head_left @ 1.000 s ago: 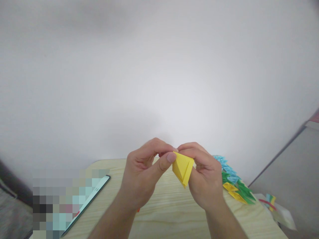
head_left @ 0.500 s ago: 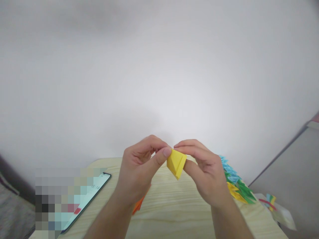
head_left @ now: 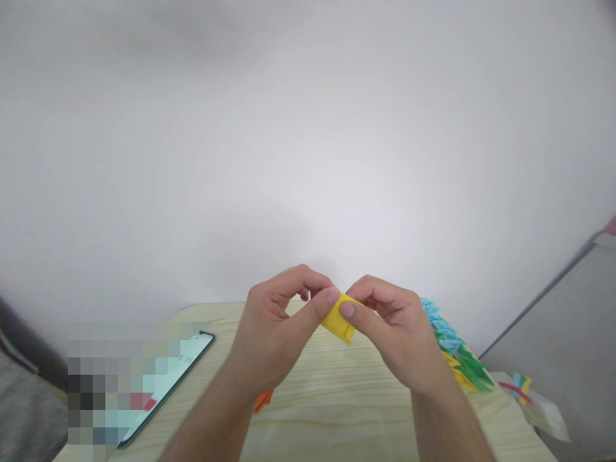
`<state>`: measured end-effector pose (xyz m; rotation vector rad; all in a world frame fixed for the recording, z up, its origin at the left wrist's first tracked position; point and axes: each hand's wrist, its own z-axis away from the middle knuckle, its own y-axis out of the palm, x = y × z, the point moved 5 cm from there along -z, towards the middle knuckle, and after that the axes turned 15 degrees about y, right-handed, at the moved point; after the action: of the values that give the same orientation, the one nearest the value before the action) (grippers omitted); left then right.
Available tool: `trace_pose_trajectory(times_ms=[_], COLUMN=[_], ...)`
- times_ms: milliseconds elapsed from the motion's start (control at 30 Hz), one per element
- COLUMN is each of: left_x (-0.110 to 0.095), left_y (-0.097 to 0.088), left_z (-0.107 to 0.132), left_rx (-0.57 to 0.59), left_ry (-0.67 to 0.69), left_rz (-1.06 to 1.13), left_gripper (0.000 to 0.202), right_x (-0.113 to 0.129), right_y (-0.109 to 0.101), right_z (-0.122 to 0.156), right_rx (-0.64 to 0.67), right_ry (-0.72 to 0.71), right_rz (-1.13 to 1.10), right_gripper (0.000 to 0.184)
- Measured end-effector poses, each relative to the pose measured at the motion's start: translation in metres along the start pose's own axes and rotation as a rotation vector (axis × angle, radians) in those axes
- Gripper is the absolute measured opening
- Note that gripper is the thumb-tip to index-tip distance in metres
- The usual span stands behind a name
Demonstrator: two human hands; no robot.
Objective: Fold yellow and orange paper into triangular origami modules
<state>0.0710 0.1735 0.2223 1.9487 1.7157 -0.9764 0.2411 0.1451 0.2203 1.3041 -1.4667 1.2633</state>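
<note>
Pinching folded yellow paper (head_left: 337,325) between closed thumb and fingers of both left hand (head_left: 272,333) and right hand (head_left: 398,333), maybe to keep its folds flat.

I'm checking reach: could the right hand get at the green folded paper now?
Probably, once the right hand releases the yellow folded paper; the green folded paper lies close by on that side, part of it uncovered.

My left hand (head_left: 273,330) and right hand (head_left: 397,337) pinch a folded yellow paper (head_left: 337,324) above a wood-grain table (head_left: 332,417), between a phone (head_left: 176,378) and colorful folded pieces (head_left: 451,345).
</note>
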Motion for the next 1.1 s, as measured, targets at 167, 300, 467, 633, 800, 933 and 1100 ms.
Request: trace_pose_trajectory(times_ms=[167,300,467,633,800,933,1100], left_x=[0.005,0.006,0.003,0.001,0.002,0.000,-0.006], left_y=[0.000,0.001,0.002,0.002,0.002,0.000,-0.002], left_z=[0.004,0.007,0.008,0.006,0.006,0.007,0.006], left_rx=[-0.007,-0.030,-0.056,-0.054,-0.051,-0.050,-0.055], left_ry=[-0.030,-0.033,-0.003,0.023,0.016,0.035,0.058], left_rz=[0.080,0.114,0.092,0.055,0.077,0.108,0.062], left_gripper=[0.014,0.020,0.021,0.018,0.016,0.018,0.008], right_x=[-0.008,-0.009,-0.008,-0.009,-0.012,-0.014,-0.013], right_y=[-0.003,-0.003,-0.003,-0.003,-0.003,-0.004,-0.006], right_z=[-0.003,-0.004,-0.004,-0.004,-0.006,-0.008,-0.007], right_rx=[-0.029,-0.039,-0.020,0.018,0.022,0.026,-0.018], right_ry=[0.067,0.085,0.108,0.113,0.115,0.080,0.012], right_rz=[-0.154,-0.227,-0.238,-0.220,-0.232,-0.283,-0.327], right_gripper=[0.019,0.018,0.017,0.015,0.014,0.012,0.011])
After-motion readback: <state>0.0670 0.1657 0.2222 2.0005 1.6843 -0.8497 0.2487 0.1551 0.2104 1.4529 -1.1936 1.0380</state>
